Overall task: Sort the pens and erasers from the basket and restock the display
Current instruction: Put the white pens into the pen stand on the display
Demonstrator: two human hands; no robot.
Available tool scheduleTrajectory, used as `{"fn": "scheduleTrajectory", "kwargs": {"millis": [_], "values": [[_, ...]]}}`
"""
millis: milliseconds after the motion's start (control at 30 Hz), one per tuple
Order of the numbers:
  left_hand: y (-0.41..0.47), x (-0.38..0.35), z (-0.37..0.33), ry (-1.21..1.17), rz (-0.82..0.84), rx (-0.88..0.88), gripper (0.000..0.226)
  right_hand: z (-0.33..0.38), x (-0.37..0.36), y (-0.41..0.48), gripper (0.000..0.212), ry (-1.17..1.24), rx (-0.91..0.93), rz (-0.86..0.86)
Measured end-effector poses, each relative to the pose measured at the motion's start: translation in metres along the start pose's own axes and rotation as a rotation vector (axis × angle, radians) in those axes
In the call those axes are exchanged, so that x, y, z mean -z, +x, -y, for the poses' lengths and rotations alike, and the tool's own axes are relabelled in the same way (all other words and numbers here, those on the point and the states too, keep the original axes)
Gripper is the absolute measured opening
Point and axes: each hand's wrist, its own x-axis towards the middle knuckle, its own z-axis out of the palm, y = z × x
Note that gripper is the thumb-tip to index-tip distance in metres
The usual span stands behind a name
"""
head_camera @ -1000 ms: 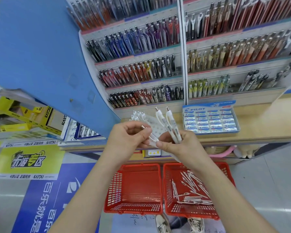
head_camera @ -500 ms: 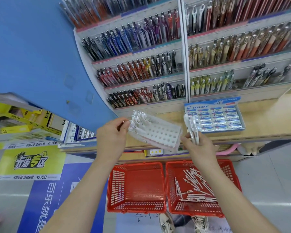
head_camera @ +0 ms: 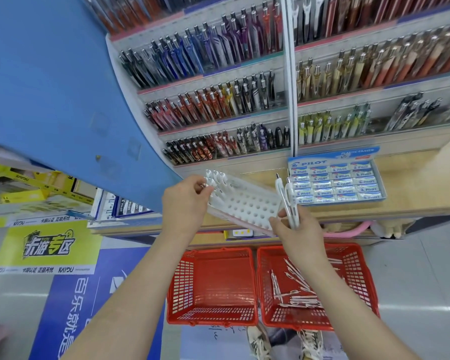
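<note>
Both bare forearms extend forward and upward. Left hand [head_camera: 185, 206]: fingertips pinch a pen [head_camera: 209, 187]. Right hand [head_camera: 298, 236]: fingers curled, gripping two white pens [head_camera: 286, 198] upright.

Left hand [head_camera: 185, 203] pinches one pen [head_camera: 205, 185] at holed white tray [head_camera: 244, 203]; right hand [head_camera: 296, 235] grips white pens [head_camera: 287, 198]; red baskets [head_camera: 213, 252] below.

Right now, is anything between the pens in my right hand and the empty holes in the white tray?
Nothing visible. The pens in your right hand sit beside the tray and its bare holes; your left hand pinches one pen at its far end.
</note>
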Motion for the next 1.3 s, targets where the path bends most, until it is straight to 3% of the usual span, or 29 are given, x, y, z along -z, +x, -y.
{"fn": "scheduleTrajectory", "kwargs": {"millis": [467,600,733,833,933,1100,1300], "values": [[0.01,-0.008,0.0,0.103,0.019,0.002,0.012,0.001,-0.006,-0.004,0.013,0.042,0.001,-0.005],[0.008,-0.003,0.001,0.118,0.043,0.009,0.016,0.007,0.002,-0.006,0.028,0.098,-0.029,-0.008],[-0.008,0.01,-0.017,-0.103,0.057,0.006,0.014,0.026,0.017,-0.012,0.025,0.273,-0.118,0.256],[-0.025,0.018,-0.039,-0.471,0.367,0.07,0.01,0.04,0.023,-0.015,0.024,0.28,-0.163,0.533],[-0.033,0.021,-0.047,-0.539,0.528,0.074,0.006,0.047,0.025,-0.017,0.026,0.255,-0.167,0.663],[-0.033,0.028,-0.041,-0.683,0.544,0.171,0.012,0.047,0.026,-0.019,0.016,0.352,-0.225,0.579],[-0.031,0.035,-0.035,-0.682,0.519,0.191,0.013,0.042,0.024,-0.019,0.006,0.414,-0.193,0.444]]}}
